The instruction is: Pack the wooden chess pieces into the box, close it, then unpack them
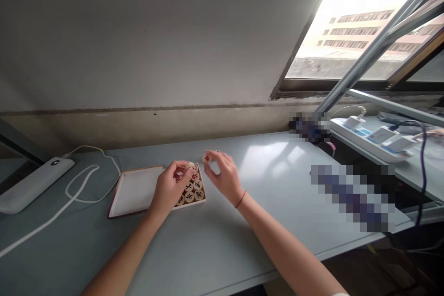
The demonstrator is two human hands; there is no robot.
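A small open box [204, 198] of round wooden chess pieces [194, 189] with red and black characters lies on the grey table. Its white-lined lid [133, 189] lies flat just left of it. My left hand [169, 187] hovers over the box's left part, fingers pinched on one pale round piece [189, 165]. My right hand [222, 173] is just right of the box, raised a little, fingertips closed on another round piece [208, 156]. A red string circles my right wrist.
A white power bank [33, 184] with a looping white cable [83, 185] lies at the far left. A power strip with plugged chargers [374, 136] sits on a second table at the right, under a window. The wall runs behind the table.
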